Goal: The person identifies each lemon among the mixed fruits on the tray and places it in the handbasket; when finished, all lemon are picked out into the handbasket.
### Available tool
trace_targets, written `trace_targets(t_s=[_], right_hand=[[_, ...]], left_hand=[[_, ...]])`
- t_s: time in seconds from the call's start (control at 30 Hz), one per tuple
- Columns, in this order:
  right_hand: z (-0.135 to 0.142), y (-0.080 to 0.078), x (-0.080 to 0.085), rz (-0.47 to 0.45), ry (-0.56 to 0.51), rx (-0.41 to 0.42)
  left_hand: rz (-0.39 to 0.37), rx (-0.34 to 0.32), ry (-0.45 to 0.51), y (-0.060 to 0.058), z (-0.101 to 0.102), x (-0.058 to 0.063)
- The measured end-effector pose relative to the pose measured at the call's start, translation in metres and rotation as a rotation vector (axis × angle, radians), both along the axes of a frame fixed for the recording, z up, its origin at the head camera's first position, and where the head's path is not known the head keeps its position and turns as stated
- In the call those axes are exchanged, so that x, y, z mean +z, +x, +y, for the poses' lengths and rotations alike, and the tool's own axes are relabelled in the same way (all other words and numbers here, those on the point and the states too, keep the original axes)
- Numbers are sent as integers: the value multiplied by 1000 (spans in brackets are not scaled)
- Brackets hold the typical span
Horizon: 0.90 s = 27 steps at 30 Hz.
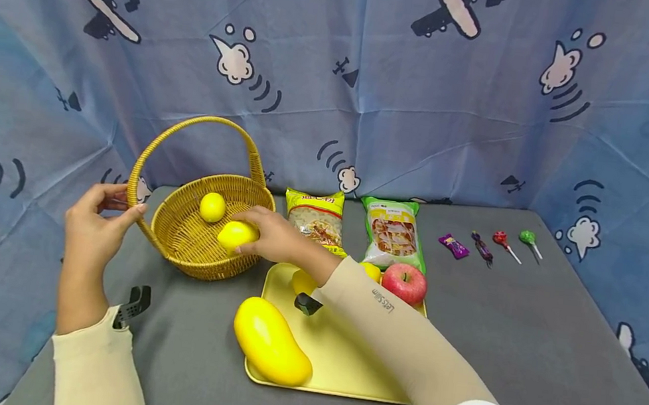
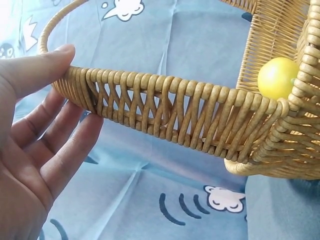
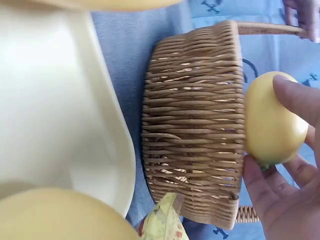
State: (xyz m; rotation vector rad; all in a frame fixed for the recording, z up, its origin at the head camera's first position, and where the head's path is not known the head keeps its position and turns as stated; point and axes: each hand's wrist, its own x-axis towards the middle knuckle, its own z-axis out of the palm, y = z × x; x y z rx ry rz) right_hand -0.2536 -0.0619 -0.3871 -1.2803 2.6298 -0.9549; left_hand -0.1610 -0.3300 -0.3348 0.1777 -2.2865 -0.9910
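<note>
My left hand (image 1: pixel 96 226) grips the handle of a wicker basket (image 1: pixel 205 269) low on its left side, thumb on one face and fingers on the other, as the left wrist view (image 2: pixel 45 130) shows too. Over the basket's right rim, my right hand (image 1: pixel 275 237) holds a yellow lemon (image 1: pixel 238 236) between thumb and fingers. The right wrist view shows this lemon (image 3: pixel 275 120) beside the rim, its greenish stem end near the fingers. Another yellow lemon (image 1: pixel 212 207) lies inside the basket against the far wall.
A yellow tray (image 1: pixel 348 365) carries a large mango (image 1: pixel 272 343), a red apple (image 1: pixel 405 283) and more yellow fruit, partly hidden by the right arm. Behind stand two food bags (image 1: pixel 316 218) (image 1: pixel 393 234). Several candies, including a red lollipop (image 1: pixel 501 237), lie at right.
</note>
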Motion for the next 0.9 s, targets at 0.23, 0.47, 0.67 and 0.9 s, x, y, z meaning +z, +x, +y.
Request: trace_targets(t_s=[0.23,0.47,0.67,0.9], right_hand=[[-10,-2,-2,10,84,44],[-11,-4,-7,17,132,54],[-11,-5,-10,35,111,61],[-6,-6,-10,15,103,113]], left_hand=[[-25,12,-1,0,-2,-1],[-41,17,-8,-1,-3,0],[-19,5,-6,-2,-4,1],[-7,-11,0,-1,-4,1]])
